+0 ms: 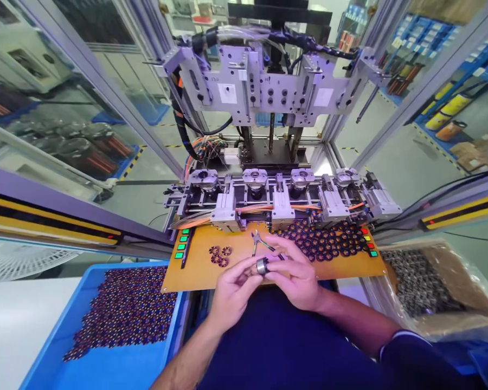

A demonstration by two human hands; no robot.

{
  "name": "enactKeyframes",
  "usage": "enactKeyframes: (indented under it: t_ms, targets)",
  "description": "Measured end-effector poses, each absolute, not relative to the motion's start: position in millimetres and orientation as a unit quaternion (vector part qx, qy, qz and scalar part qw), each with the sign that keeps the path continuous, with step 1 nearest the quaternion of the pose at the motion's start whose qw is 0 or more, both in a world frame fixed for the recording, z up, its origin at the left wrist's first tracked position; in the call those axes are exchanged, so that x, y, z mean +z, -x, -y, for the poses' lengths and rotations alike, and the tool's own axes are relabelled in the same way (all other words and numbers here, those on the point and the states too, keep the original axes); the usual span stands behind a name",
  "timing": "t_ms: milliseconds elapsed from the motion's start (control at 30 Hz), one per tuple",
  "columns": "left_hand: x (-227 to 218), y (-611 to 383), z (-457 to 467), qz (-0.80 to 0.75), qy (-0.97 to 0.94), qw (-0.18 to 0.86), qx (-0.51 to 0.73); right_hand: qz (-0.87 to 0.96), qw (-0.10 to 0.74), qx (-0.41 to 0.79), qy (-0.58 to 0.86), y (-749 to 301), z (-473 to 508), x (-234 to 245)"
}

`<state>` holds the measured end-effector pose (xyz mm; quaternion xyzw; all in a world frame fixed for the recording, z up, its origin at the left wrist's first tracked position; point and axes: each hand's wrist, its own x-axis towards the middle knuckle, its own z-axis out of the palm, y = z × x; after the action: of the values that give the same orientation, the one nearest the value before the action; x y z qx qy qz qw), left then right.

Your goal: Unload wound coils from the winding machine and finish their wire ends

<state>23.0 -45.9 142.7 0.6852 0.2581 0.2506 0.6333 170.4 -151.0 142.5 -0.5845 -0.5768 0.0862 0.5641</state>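
Note:
A small stator core [262, 266], a silvery metal ring with a black end piece, is pinched between my two hands just above the front of the orange work board [195, 273]. The thumb and fingers of my left hand [233, 287] grip it from the left. From the right, the bent fingers of my right hand [296, 276] close on its black side. Just beyond my hands lie cutting pliers [256, 238], jaws pointing away, their handles partly covered by my right hand. Several copper-wound rings [219, 256] lie on the board left of my hands.
Many dark rings [329, 244] cover the board's right side. Behind it stands a machine with a row of round fixtures [255, 177]. A blue tray [134, 357] of wound rings is at left; a plastic-lined box [475, 292] of grey metal cores at right. Buttons [179, 254] flank the board.

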Motion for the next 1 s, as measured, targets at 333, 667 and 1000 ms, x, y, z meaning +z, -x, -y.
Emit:
enactKeyframes:
  t_ms: [333,667,1000]
  targets:
    - [157,-22,34,-0.160,-0.796,0.380,0.443,0.521,0.612,0.301,0.513,-174,123,156]
    - [95,0,-8,-0.334,-0.791,0.250,0.448,0.705,0.423,0.077,0.564,-273,31,203]
    - [3,10,-17,-0.472,-0.736,0.218,0.434,0.751,0.256,0.043,0.608,-336,-65,177]
